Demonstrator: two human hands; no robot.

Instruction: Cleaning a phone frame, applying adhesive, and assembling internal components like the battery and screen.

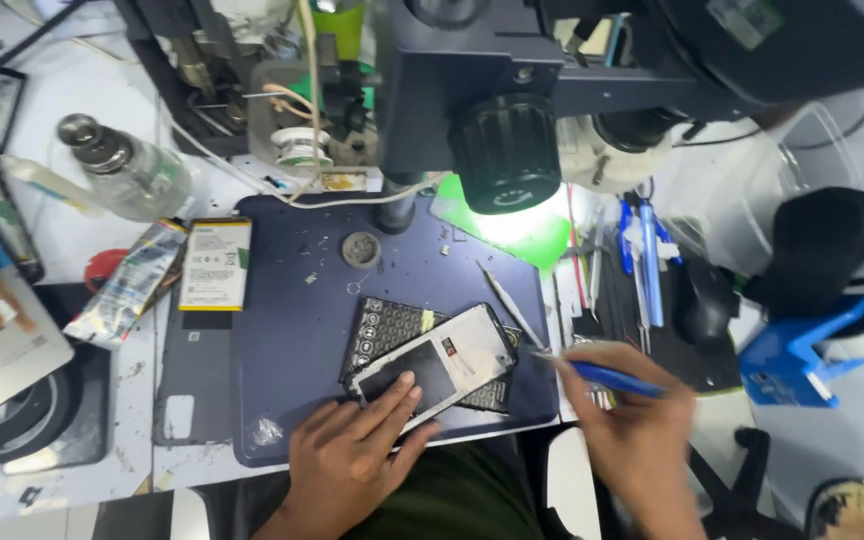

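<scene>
**Hands at an opened phone under a microscope**

The right hand (642, 425) is blurred, so its fingers are hard to make out; its grip is closed around a blue-handled thin tool (607, 377), whose pale tip points left toward the phone. The left hand (352, 450) lies flat with fingers spread, pressing down on the opened white-framed phone (437, 365) rather than clasping it. The phone sits tilted on a black perforated rectangular pad (387, 325), which it partly covers, on a dark blue work mat (292, 300) on the counter. Metal tweezers (512, 305) lie just right of the phone. A flat white-labelled battery (215, 263) rests at the mat's left edge. The black microscope (512, 90) above is cut off at the top.
</scene>
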